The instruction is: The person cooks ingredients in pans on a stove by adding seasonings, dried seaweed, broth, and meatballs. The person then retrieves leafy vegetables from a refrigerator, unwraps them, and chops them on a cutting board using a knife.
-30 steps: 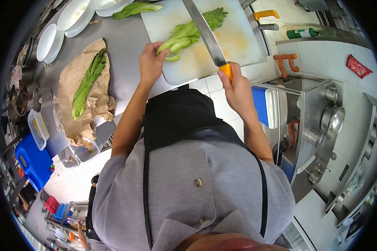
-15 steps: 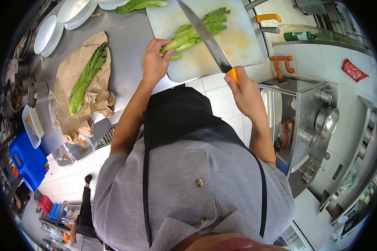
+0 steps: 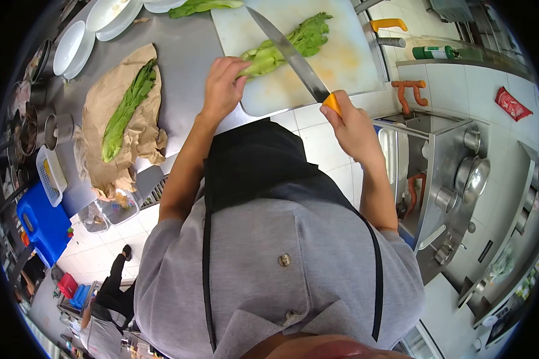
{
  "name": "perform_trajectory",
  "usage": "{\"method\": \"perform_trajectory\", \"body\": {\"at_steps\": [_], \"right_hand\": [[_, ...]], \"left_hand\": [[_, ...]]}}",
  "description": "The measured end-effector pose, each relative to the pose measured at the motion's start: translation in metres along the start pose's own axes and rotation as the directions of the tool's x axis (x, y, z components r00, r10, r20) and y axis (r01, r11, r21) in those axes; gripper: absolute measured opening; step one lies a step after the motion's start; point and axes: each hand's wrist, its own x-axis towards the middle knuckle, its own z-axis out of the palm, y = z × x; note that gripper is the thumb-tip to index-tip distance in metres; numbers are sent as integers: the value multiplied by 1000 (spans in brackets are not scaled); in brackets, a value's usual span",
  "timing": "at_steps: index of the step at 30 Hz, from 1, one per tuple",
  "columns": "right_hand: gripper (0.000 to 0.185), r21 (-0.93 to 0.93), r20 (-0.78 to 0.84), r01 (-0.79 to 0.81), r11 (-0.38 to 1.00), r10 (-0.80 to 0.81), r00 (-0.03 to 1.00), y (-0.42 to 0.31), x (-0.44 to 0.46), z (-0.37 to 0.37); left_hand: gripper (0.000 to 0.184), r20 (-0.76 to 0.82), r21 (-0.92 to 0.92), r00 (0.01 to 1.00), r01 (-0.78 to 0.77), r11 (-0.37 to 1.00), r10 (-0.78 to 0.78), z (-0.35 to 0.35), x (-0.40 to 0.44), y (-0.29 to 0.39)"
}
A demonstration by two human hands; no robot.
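Observation:
My right hand [image 3: 356,125] is wrapped round the yellow handle of a large kitchen knife [image 3: 293,60]. Its long blade slants up and to the left, across the view of a leafy green [image 3: 310,37] on a white cutting board [image 3: 335,78]. I cannot tell whether the edge touches the leaves. At the pale stem end of that green, the fingers of my left hand [image 3: 224,84] are closed on it, partly hiding the stem. A second leafy green [image 3: 129,110] lies on crumpled brown paper [image 3: 96,113] to the left.
White bowls [image 3: 72,51] stand at the left of the steel table [image 3: 185,66]. More greens [image 3: 203,6] lie beyond, by the board. A blue plastic container [image 3: 42,218] and a white basket [image 3: 51,173] are at the table's left end. Another person [image 3: 111,308] is at lower left.
The small cut stem piece beside my left fingers no longer shows. The knife has shifted slightly left along the green. The other person's leg has moved, and the view has shifted a little.

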Motion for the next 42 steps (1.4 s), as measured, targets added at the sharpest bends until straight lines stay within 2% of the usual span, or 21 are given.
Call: {"method": "perform_trajectory", "body": {"at_steps": [8, 10, 11, 13, 14, 16, 18, 20, 23, 24, 28, 30, 31, 32, 34, 35, 37, 38, 40, 41, 42], "right_hand": [[26, -65, -78, 100, 993, -105, 991, 9, 19, 48], [26, 229, -22, -21, 973, 27, 999, 1, 20, 34], [26, 231, -19, -18, 973, 23, 1000, 2, 22, 30], [25, 311, 33, -98, 945, 92, 995, 7, 24, 23], [25, 318, 35, -101, 943, 95, 995, 12, 27, 25], [26, 499, 317, -151, 853, -18, 948, 22, 36, 39], [25, 551, 344, -179, 815, -27, 939, 30, 41, 56], [24, 646, 312, -305, 699, 122, 942, 45, 47, 68], [21, 712, 289, -348, 610, 198, 937, 57, 45, 60], [21, 733, 266, -343, 587, 217, 939, 61, 44, 56], [21, 698, 273, -347, 626, 215, 938, 75, 48, 55], [21, 721, 230, -320, 615, 223, 947, 75, 47, 52], [21, 735, 194, -298, 609, 231, 953, 74, 46, 50], [21, 737, 190, -299, 605, 239, 952, 73, 45, 47], [22, 694, -38, -189, 694, 297, 954, 72, 42, 38], [20, 626, -78, -225, 747, 347, 935, 71, 41, 31], [19, 549, -135, -204, 811, 327, 935, 86, 39, 34], [19, 471, -186, -182, 863, 299, 936, 92, 38, 37], [19, 438, -184, -180, 881, 284, 941, 99, 31, 42], [19, 401, -176, -177, 899, 265, 948, 101, 28, 41], [19, 399, -184, -181, 899, 272, 944, 102, 24, 40]], "left_hand": [[35, 1, -11, 999, -36, 999, 36, -1, -6, 1], [30, -64, -95, 984, 159, 983, -165, -9, -12, 3], [30, -64, -91, 984, 160, 983, -166, -18, -15, 7], [24, -96, -387, 826, 484, 785, -556, -42, -17, 15], [24, -91, -381, 827, 486, 786, -555, -50, -17, 11], [22, -92, -304, 866, 446, 842, -492, -68, -22, 5], [22, -66, -185, 879, 455, 871, -473, -78, -22, 5], [22, -134, -112, 897, 408, 906, -420, -94, -24, -1], [24, -334, -223, 774, 489, 843, -538, -148, -28, -3], [25, -403, -170, 753, 497, 851, -520, -170, -30, -4], [30, -545, -155, 654, 536, 830, -524, -246, -57, -34], [35, -492, 341, 696, 707, 620, -523, -260, -55, -38], [37, -447, 758, 818, 562, 332, -363, -256, -57, -41], [37, -440, 758, 822, 556, 340, -363, -240, -44, -36], [34, -291, 730, 935, 355, 584, -205, -191, -13, -33], [30, -230, 490, 914, 407, 771, -335, -155, 5, -34], [37, 32, 161, 912, 400, 902, -410, -78, 34, -34], [45, 127, 294, 981, 101, 950, -143, -47, 42, -52], [37, 285, 398, 956, -59, 915, -62, 1, 56, -54], [37, 287, 389, 956, -66, 919, -53, 3, 63, -53], [31, 354, 350, 917, 50, 936, -181, 5, 70, -52]]}}
